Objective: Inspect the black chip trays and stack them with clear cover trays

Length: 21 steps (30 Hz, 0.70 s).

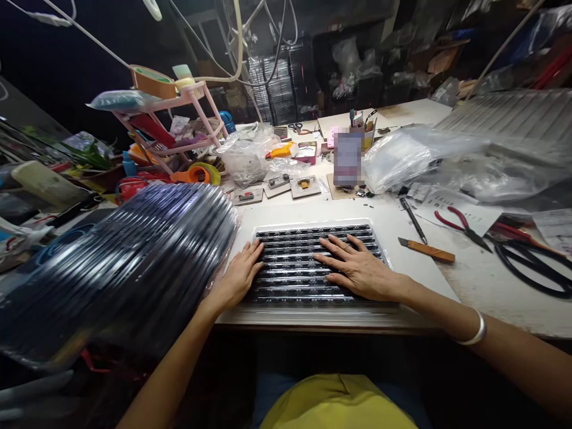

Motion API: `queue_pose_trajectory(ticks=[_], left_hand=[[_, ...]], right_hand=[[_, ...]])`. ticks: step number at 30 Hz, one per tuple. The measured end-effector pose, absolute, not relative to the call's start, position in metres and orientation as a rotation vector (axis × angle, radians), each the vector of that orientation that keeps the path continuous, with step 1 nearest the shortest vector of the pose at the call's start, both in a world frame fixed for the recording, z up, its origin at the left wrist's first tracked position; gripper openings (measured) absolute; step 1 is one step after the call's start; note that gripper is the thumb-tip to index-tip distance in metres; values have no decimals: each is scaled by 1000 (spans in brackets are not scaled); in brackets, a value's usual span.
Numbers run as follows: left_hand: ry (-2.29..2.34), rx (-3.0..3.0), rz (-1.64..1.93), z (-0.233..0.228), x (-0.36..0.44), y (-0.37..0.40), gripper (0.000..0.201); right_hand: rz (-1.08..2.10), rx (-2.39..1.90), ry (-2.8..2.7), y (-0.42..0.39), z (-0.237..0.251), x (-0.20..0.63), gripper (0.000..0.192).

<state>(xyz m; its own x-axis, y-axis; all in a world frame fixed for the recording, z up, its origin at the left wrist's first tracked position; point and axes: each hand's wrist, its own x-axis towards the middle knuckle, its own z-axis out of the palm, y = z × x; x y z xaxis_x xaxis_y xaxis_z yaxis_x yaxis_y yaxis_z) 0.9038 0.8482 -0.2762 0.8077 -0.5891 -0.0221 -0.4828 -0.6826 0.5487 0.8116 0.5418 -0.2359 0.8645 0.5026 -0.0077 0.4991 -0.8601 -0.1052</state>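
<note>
A clear plastic tray (308, 307) lies flat in front of me, filled with rows of small black parts (290, 262). My left hand (241, 268) rests on the tray's left edge, fingers stretched out over the ends of the rows. Spread flat, my right hand (357, 268) lies on the right half of the rows. Neither hand grips anything. What the black parts are is too small to make out. To the left of my left hand leans a large stack of similar trays (120, 262) with dark contents.
Right of the tray lie a utility knife (426, 249), a pen (413, 219), red-handled pliers (465, 228) and black-handled scissors (531, 265). Plastic bags (415, 155) cover the back right. A phone (347, 158) stands behind the tray; a pink rack (179, 119) stands back left.
</note>
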Motion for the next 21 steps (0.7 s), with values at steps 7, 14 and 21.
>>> queue_pose_trajectory(ticks=[7, 14, 21], left_hand=[[-651, 2331, -188, -279, 874, 854, 54], [-692, 2291, -223, -270, 838, 886, 49], [-1087, 2432, -179, -284, 809, 916, 69]], right_hand=[[-72, -2915, -740, 541, -234, 811, 47], [-275, -2836, -354, 476, -233, 765, 44], [98, -2818, -514, 446, -209, 683, 69]])
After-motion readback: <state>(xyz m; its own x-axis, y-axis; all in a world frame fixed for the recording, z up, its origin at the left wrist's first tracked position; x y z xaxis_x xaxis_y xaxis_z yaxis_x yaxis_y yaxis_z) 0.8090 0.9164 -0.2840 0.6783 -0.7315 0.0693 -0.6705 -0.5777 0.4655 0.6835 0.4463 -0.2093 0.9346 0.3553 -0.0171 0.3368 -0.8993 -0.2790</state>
